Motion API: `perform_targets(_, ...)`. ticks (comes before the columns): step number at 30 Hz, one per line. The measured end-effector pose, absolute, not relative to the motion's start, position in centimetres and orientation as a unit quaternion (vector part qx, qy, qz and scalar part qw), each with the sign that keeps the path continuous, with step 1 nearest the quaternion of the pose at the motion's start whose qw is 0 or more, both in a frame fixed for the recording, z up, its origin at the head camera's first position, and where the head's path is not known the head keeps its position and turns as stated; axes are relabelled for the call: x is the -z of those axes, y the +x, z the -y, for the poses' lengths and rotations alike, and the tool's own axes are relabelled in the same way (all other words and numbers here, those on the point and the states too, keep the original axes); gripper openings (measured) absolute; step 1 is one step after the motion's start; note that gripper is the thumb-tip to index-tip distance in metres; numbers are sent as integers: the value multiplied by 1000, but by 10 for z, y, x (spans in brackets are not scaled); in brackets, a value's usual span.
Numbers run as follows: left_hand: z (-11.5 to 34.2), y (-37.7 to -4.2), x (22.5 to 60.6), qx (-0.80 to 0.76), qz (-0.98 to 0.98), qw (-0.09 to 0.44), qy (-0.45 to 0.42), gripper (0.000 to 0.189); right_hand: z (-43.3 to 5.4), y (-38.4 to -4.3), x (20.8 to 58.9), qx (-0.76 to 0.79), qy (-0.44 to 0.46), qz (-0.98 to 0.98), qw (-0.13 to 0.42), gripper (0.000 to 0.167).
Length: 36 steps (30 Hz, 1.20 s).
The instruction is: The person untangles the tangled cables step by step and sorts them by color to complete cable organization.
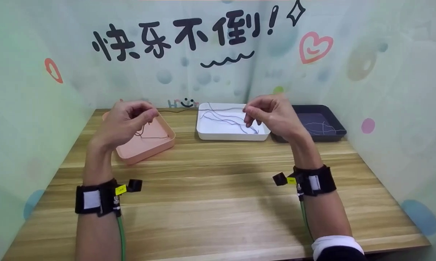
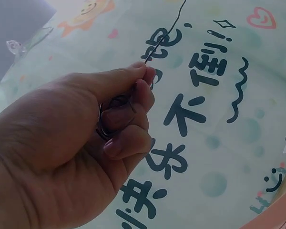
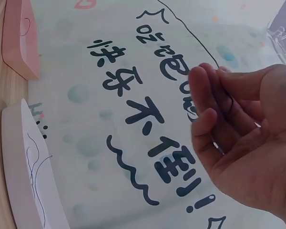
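Note:
A thin dark string (image 1: 183, 110) stretches between my two raised hands, sagging slightly. My left hand (image 1: 121, 123) pinches one end between thumb and index finger, above the pink tray (image 1: 145, 155). In the left wrist view, loops of the string (image 2: 104, 125) are gathered under the curled fingers. My right hand (image 1: 275, 115) pinches the other end by thumb and fingertips, over the right side of the white tray (image 1: 232, 137). A short tail of string (image 3: 230, 106) runs down along the right fingers in the right wrist view.
Several blue-grey threads (image 1: 221, 118) lie loose in the white tray. At the right, a black tray (image 1: 308, 138) contains more thin threads (image 1: 324, 127). The trays stand along the back of the wooden table (image 1: 210, 203), before a printed curtain (image 1: 189, 79).

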<state>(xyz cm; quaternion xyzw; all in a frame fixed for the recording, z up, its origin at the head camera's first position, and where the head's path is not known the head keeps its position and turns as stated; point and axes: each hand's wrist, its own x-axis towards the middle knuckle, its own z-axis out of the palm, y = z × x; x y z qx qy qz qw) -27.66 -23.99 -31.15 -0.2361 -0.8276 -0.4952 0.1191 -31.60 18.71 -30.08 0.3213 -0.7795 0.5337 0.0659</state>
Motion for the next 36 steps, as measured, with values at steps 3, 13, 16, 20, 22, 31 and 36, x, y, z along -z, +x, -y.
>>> perform_targets(3,241,-278,313,504,826,129,-218,18,-189,-313,300,-459,343,819,42,11)
perform_targets(13,249,-284,316,527,822,144,-159,27,-168,-314,305,-497,361,788,46,10)
perform_targets(16,254,-285,317,542,816,152,-134,26,-159,-315,310,-515,344,783,61,10)
perform_targets(20,259,-283,316,609,769,159,-116,26,-137,-320,320,-524,328,780,94,10)
perform_targets(22,264,-282,315,649,734,160,-117,30,-121,-325,326,-522,328,779,117,9)
perform_targets(31,281,-278,316,708,667,203,-111,27,-33,-352,354,-434,380,796,183,13)
perform_targets(36,283,-278,317,700,675,205,-105,25,11,-364,371,-333,419,824,185,16)
